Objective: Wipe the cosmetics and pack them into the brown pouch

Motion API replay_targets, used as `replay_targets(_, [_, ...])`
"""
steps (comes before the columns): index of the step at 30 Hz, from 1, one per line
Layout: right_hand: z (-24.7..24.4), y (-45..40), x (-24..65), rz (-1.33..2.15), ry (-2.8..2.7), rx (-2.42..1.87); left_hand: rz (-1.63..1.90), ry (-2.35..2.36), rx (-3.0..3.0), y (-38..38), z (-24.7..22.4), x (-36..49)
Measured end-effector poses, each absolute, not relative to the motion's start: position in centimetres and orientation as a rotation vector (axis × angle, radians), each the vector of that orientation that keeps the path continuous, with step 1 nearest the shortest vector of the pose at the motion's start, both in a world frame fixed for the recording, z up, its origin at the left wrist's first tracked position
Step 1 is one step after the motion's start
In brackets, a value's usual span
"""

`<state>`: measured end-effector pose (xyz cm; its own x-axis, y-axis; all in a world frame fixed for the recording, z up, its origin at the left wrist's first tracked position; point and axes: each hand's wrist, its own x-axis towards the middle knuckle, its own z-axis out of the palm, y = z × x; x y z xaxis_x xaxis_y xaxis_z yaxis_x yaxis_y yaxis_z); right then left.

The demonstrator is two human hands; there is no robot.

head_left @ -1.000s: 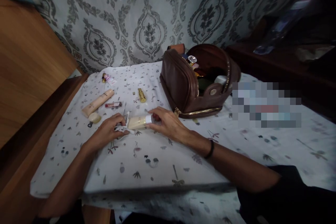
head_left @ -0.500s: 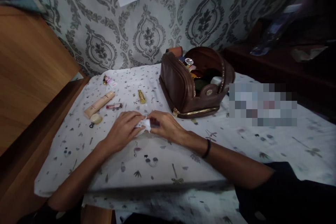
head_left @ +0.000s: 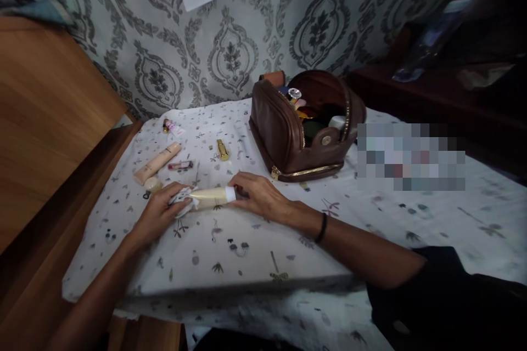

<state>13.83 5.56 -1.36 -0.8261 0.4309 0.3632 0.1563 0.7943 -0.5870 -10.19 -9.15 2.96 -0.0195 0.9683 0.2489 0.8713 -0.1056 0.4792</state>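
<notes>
My right hand (head_left: 258, 197) is closed on the white-capped end of a pale yellow cosmetic tube (head_left: 211, 197), which lies level above the cloth. At the tube's other end, my left hand (head_left: 161, 209) pinches a crumpled white tissue (head_left: 184, 199) wrapped around it. Just beyond my left hand is a small round pale container (head_left: 153, 185). A beige tube (head_left: 157, 163) and a reddish lip gloss tube (head_left: 180, 165) lie farther back. Past the held tube rests a small gold bottle (head_left: 223, 149).
An unzipped brown cosmetic bag (head_left: 280, 126) with several items inside stands at the back right. A small pink-and-white tube (head_left: 174, 128) lies at the back left of the patterned cloth (head_left: 255, 252). A wooden panel (head_left: 53, 93) borders the left; a blurred patch covers something at right.
My left hand has slid left with the tissue, away from my right hand, and the pale yellow tube between them now shows. My right hand has barely moved.
</notes>
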Motion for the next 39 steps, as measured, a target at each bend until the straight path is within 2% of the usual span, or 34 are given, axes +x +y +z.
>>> replay_targets(5, [-1.2,5.7,14.0,0.752,-2.551,-0.411,0.92,1.947,2.256,-11.0,2.1,-10.2])
replay_targets(8, [-1.0,5.6,13.9,0.767,-2.617,-0.377,0.84,1.968,2.389,-12.5,1.8,-10.6])
replay_targets(11, [-1.0,5.2,13.8,0.808,-2.601,-0.363,0.763,2.045,2.394,-13.4,2.1,-10.8])
replay_targets(16, [-1.4,4.8,13.7,0.821,-2.536,-0.274,0.907,2.134,2.327,-12.2,3.1,-7.7])
replay_targets(22, [-1.9,4.8,13.6,0.725,-2.493,-0.221,0.587,1.966,2.51,-8.8,1.1,-3.2])
replay_targets(30, [-1.7,4.9,13.6,0.716,-2.48,-0.182,0.45,2.035,2.212,-11.3,1.2,-8.1])
replay_targets(35, [-1.6,4.8,13.7,0.887,-2.413,-0.19,0.48,2.027,1.92,-11.9,2.1,-8.5])
replay_targets(39, [-1.5,4.8,13.4,1.272,-2.177,-0.258,0.612,2.032,1.667,-11.5,2.6,-8.2])
